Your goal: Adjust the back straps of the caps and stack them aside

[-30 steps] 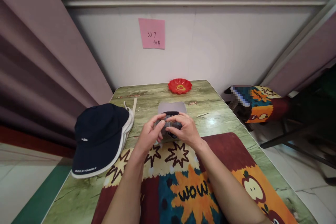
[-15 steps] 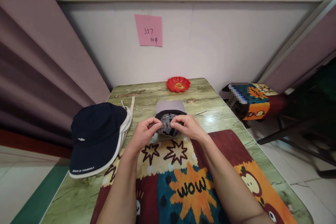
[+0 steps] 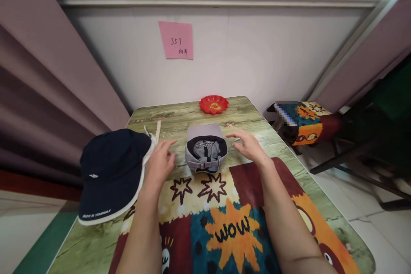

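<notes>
The navy hat point(image 3: 114, 167) lies at the left of the table point(image 3: 180, 117), its pale rim beside the left hand point(image 3: 159, 162). A sideways sweep of that wrist could shove the hat towards the edge; whether they touch is hard to tell. The hand is half open, fingers loosely curled, gripping nothing. Between the hands, the grey cap point(image 3: 206, 150) sits at the mat's point(image 3: 224, 239) far edge, brim away, opening showing. Its strap point(image 3: 210, 164) looks fastened, but how securely is unclear; a tug on a loose end might undo it. The soft crown could fold if pressed; its underside is hidden. Behind stands the red dish point(image 3: 213, 105). The right hand point(image 3: 248, 145) is open and empty, fingers reaching towards the cap, apart from it. The forearms cover parts of the mat.
</notes>
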Demonstrator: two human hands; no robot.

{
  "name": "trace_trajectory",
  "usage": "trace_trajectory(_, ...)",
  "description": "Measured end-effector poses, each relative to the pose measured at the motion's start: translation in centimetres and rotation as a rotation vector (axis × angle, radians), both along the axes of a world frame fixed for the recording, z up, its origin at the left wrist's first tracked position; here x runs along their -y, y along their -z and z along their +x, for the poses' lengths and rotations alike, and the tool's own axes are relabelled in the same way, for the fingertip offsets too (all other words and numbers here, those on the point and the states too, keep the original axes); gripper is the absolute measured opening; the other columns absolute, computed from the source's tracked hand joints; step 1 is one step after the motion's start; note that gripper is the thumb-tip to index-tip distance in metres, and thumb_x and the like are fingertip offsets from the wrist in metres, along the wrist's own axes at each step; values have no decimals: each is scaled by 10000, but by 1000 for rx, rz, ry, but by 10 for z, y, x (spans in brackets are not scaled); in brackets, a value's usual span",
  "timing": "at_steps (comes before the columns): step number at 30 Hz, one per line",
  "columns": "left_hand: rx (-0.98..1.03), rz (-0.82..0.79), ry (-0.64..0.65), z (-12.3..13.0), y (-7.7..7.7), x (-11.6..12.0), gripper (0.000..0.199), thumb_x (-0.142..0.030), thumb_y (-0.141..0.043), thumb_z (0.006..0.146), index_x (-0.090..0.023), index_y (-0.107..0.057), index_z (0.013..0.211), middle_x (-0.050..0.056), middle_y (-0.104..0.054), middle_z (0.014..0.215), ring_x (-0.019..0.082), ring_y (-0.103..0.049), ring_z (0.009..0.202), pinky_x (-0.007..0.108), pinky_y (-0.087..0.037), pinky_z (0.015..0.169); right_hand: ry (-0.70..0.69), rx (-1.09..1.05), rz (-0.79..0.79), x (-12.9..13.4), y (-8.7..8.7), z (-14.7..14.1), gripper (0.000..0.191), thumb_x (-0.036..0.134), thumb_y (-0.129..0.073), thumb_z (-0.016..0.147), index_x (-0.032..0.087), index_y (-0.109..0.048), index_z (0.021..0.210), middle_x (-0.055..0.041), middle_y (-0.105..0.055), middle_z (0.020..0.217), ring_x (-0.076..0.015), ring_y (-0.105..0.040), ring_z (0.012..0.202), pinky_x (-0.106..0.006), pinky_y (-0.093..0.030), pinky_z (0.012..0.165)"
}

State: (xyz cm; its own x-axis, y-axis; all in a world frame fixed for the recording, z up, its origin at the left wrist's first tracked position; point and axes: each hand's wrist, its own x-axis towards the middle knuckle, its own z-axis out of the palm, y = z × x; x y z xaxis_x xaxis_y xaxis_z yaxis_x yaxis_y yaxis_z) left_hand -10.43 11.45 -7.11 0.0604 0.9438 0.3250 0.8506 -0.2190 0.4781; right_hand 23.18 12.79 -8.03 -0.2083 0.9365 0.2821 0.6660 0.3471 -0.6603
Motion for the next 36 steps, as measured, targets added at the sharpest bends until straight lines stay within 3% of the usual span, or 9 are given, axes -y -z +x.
trace_trajectory(4,-169,-5,236,16,17,-2,695,-11,-468,748,-237,-522,1403,121,-431,1525,308,-437,1376,483,-393,1102,-83,244,-42,-1,19,-13,793,-36,-524,684,348,-554,1377,-59,-473,1497,-276,-447,1361,-501,-340,1113)
trace_trajectory(10,-29,-10,310,27,12,-2,451,14,-455,669,-196,-719,969,118,-563,1423,297,-455,1366,532,-322,1150,-105,254,6,-4,24,-32,538,10,-515,763,308,-716,1163,-72,-448,1522,-290,-340,1443,-593,-201,1163)
trace_trajectory(12,141,-47,358,24,-1,2,349,-31,-511,680,-206,-721,897,96,-637,1339,304,-467,1359,545,-293,1166,-138,118,44,-1,10,-30,439,24,-537,744,282,-758,1023,-55,-494,1489,-288,-352,1439,-589,-196,1171)
trace_trajectory(15,572,-179,399,21,-24,13,145,-188,-637,764,-195,-727,877,94,-736,1146,314,-594,1223,506,-412,1091,-255,-267,-4,8,-17,-28,252,136,-582,807,246,-759,949,-58,-664,1283,-278,-554,1265,-513,-382,1091)
trace_trajectory(19,1263,-324,234,29,-38,22,289,-380,-737,776,-178,-730,982,78,-776,930,275,-727,933,382,-578,851,-294,-917,-331,18,-34,-39,221,369,-605,895,206,-732,971,-34,-753,900,-202,-702,847,-351,-554,814)
trace_trajectory(22,1545,-404,168,39,-31,18,304,-388,-714,805,-192,-726,1039,61,-782,947,281,-716,1016,384,-566,921,-250,-1261,-557,18,-28,-54,239,364,-665,861,191,-696,1023,-31,-752,894,-179,-709,808,-309,-570,784)
trace_trajectory(29,1794,-650,363,47,-5,15,631,-670,-462,887,-220,-625,1298,96,-732,1183,348,-591,1242,515,-485,1039,-304,-1539,-737,12,-6,-71,272,326,-718,811,211,-634,1043,-25,-752,981,-201,-717,931,-330,-587,848)
trace_trajectory(33,1800,-681,418,44,4,19,626,-640,-607,815,-247,-605,1303,87,-714,1229,347,-550,1289,519,-447,1077,-405,-1492,-774,16,1,-71,524,325,-841,680,206,-595,1127,-28,-752,968,-222,-727,897,-354,-595,824)
trace_trajectory(36,1733,-662,364,45,-1,21,537,-457,-776,718,-233,-650,1190,80,-739,1169,341,-606,1225,484,-472,1064,-443,-1449,-779,18,0,-71,619,314,-884,613,199,-580,1140,-40,-748,984,-224,-728,863,-359,-596,806)
